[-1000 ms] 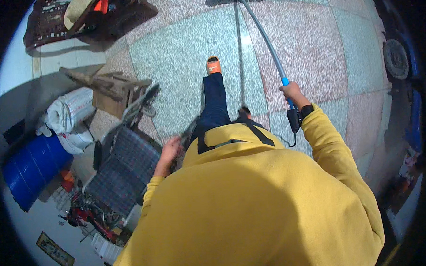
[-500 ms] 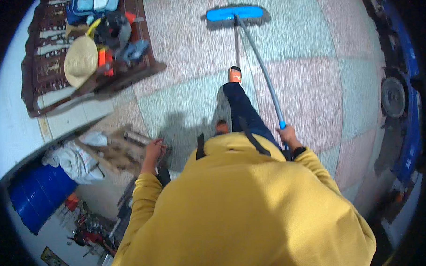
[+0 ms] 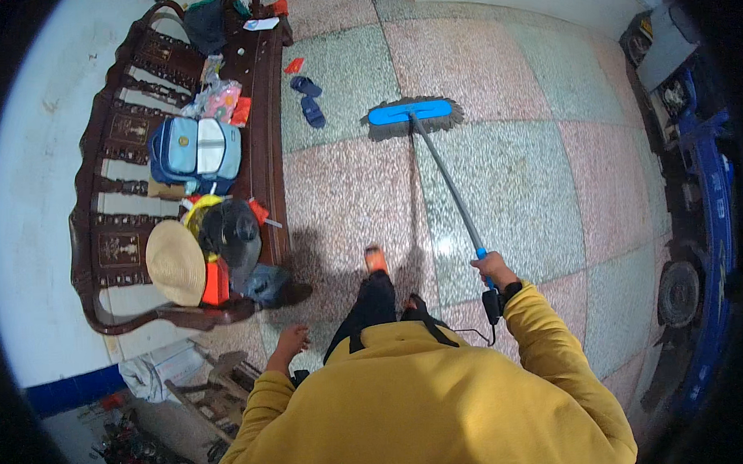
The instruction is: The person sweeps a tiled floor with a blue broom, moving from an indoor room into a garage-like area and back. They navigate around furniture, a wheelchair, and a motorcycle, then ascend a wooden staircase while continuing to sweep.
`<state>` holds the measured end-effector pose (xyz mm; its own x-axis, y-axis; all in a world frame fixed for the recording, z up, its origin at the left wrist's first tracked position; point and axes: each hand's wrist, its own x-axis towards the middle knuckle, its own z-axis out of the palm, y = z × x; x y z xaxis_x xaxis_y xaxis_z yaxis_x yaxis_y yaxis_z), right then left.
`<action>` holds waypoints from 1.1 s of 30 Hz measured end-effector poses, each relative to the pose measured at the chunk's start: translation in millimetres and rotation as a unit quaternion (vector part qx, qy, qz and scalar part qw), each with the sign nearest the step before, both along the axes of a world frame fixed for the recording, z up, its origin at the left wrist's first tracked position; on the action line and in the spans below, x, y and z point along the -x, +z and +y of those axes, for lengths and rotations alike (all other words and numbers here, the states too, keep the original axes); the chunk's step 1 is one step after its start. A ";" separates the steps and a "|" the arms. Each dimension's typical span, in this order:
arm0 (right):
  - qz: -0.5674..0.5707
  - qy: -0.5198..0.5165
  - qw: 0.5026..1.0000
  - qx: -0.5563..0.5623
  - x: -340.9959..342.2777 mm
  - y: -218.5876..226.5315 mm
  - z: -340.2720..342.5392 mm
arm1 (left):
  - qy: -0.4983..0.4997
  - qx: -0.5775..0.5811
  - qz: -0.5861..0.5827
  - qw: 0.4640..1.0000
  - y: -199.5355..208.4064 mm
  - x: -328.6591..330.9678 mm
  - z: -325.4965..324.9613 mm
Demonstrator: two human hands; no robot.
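My right hand [image 3: 495, 268] is closed round the upper end of a push broom's grey handle [image 3: 450, 179], at its blue grip. The handle slants forward and left to the blue broom head [image 3: 410, 111], which rests on the tiled floor with dark bristles flaring out around it. My left hand [image 3: 292, 343] hangs low at my left side, its fingers loosely bent and somewhat apart, with nothing seen in it. One orange-toed shoe [image 3: 376, 259] is stepping ahead of me. A pair of dark blue slippers [image 3: 308, 101] lies on the floor left of the broom head.
Along the left wall stands a carved wooden bench [image 3: 262, 146], holding a blue backpack [image 3: 195, 151], a straw hat [image 3: 176, 263] and a dark cap. A red scrap [image 3: 294, 65] lies near the slippers. At right is a blue vehicle [image 3: 714, 212] with a wheel. Wooden pieces [image 3: 222, 393] are at lower left.
I have walked forward; more of the bench and the slippers now show. The other foot leads, and the broom head appears lower in view. My right hand still grips the handle.
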<state>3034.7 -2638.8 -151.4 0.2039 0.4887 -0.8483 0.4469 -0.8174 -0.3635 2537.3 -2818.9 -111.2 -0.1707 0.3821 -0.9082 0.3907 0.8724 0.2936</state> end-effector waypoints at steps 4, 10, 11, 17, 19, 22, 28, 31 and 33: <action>0.077 -0.005 0.996 -0.050 29.4 -4.6 136.8 | -0.109 0.040 -0.034 0.993 -15.1 21.3 97.3; 0.050 0.011 0.996 -0.078 77.8 11.5 322.8 | 0.054 -0.023 -0.019 0.998 -8.9 43.1 296.5; 0.040 0.008 0.997 -0.072 82.4 14.9 345.5 | 0.063 -0.036 -0.026 0.997 -7.1 46.0 328.3; 0.000 0.037 0.999 -0.036 90.5 8.8 479.8 | 0.046 -0.079 -0.031 0.995 -20.0 67.5 515.5; 0.047 -0.008 0.999 -0.013 97.5 -8.1 536.5 | 0.027 -0.050 -0.028 0.998 -28.2 70.0 575.7; 0.040 0.095 0.990 -0.101 111.6 -34.9 651.3 | -0.041 -0.029 0.031 0.998 -26.3 71.5 660.8; 0.110 0.072 0.985 -0.110 152.2 -28.6 895.1 | 0.010 -0.070 -0.011 0.997 -16.3 96.1 777.0; 0.134 -0.011 0.988 -0.080 165.3 -12.2 987.0 | 0.128 -0.051 -0.087 0.987 -46.1 115.1 820.5; 0.131 -0.025 0.987 -0.085 170.6 -11.5 1045.1 | 0.155 -0.054 -0.166 0.972 -68.9 128.9 848.5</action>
